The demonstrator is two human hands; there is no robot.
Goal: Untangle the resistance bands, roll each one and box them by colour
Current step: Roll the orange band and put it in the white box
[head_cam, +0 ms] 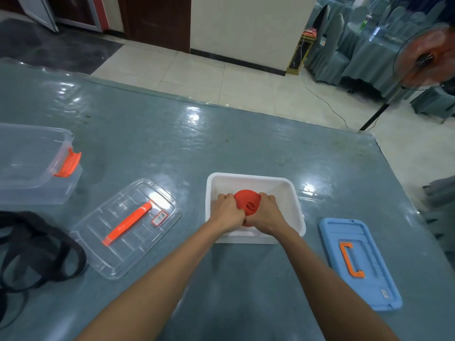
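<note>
A rolled red resistance band point(247, 204) is inside the white box point(293, 200) in the middle of the table. My left hand point(227, 211) grips the roll from its left side. My right hand point(267, 212) grips it from the right, and the two hands nearly touch below the roll. Both hands are down within the box's walls. Loose black bands point(37, 252) lie tangled at the table's left edge. A clear box point(32, 166) with an orange latch stands at the far left.
A clear lid point(128, 227) with an orange handle lies between the black bands and the white box. A blue lid point(358, 262) with an orange handle lies to the right of the white box. A standing fan point(423, 60) is off the table's far right corner.
</note>
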